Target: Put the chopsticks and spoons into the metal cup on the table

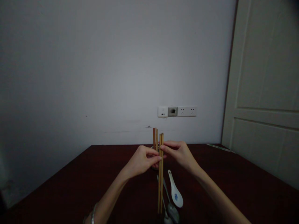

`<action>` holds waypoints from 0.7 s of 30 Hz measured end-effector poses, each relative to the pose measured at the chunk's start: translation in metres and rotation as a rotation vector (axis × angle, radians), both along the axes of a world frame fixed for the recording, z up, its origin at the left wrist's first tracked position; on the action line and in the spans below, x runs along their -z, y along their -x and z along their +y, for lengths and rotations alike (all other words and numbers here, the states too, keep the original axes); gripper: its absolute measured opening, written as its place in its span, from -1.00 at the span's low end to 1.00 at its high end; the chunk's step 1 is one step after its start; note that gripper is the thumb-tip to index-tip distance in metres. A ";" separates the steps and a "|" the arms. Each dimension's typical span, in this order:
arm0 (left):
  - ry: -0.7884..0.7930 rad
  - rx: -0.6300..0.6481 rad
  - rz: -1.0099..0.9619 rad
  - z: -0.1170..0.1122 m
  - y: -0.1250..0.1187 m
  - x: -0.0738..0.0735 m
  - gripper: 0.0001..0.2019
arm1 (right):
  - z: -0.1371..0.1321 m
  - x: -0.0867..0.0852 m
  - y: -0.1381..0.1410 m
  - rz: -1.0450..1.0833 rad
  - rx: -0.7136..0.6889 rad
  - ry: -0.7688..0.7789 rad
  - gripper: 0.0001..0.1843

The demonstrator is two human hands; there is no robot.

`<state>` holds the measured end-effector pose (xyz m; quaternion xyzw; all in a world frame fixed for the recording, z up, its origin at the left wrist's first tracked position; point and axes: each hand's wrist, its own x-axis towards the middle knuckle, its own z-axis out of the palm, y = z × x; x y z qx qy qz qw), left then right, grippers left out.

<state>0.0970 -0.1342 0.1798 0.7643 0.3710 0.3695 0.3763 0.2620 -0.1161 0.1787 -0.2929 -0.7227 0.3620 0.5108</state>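
Nearest the camera, two bare forearms [217,193], with a thin silvery bangle [93,214] around the left. Beyond, largest of all, a plain pale grey wall [116,68]; then a dark red tabletop [105,183] and, at far right, a cream panelled door [268,93]. Above the tabletop, the left hand [140,161] and right hand [181,154], both pinching with thumb and fingertips a pair of long, straight, pale wooden chopsticks [162,180], upright, side by side, right grip a little above left. Cannot tell about contact between lower ends and tabletop. For good handling, pinch lightly, match the top ends, and steady with the lower grip before sliding the upper. Avoid bumping, just behind, the reddish and yellowish wooden sticks [154,137], apparently in a small pale container [154,168] mostly hidden by fingers. On the wall, a row of white and grey socket plates [187,111]. Beside the lower ends, a white spoon with blue motif [174,188] and two dull metal spoons [173,213]; mind these too.
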 end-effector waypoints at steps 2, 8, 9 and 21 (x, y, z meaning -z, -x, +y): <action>0.002 0.001 0.000 0.000 0.000 0.000 -0.74 | -0.001 0.000 0.000 -0.002 0.001 -0.003 -0.69; 0.003 0.005 -0.017 0.001 0.000 0.002 -0.72 | 0.000 0.001 0.000 0.007 0.005 -0.003 -0.69; 0.002 0.008 -0.019 0.001 0.001 0.002 -0.72 | 0.000 0.001 0.000 0.005 0.002 -0.002 -0.70; -0.008 0.023 -0.026 0.002 0.002 0.003 -0.70 | 0.002 0.003 -0.001 -0.028 -0.007 -0.016 -0.74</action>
